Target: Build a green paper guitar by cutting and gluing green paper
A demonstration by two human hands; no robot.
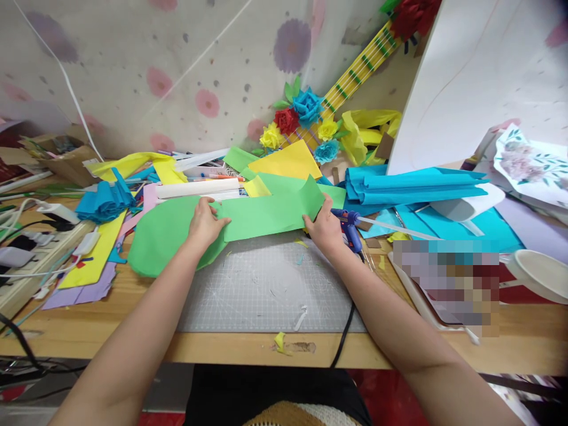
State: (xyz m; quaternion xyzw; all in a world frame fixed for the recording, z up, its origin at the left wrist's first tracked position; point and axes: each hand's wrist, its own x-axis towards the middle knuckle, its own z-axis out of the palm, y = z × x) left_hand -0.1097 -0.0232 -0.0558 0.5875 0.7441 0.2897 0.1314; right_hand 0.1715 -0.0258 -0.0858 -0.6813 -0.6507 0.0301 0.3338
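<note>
A rounded green paper shape point(162, 236) joins a long green paper strip point(266, 216), held above the grey cutting mat point(270, 290). At the joint, my left hand point(205, 223) grips the paper with the thumb in front; its other fingertips are partly hidden. My right hand point(327, 228) pinches the strip's far right end, where a corner folds upward. Just right of that hand lies a blue glue gun point(351, 228) with a white glue stick in its back. Small yellow and white paper scraps dot the mat.
Blue crepe paper point(412, 184) lies at the right, with a white tub point(544, 275) nearer the edge. A paper-flower guitar point(355, 77) leans on the back wall. A power strip point(39, 260) with cables runs along the left.
</note>
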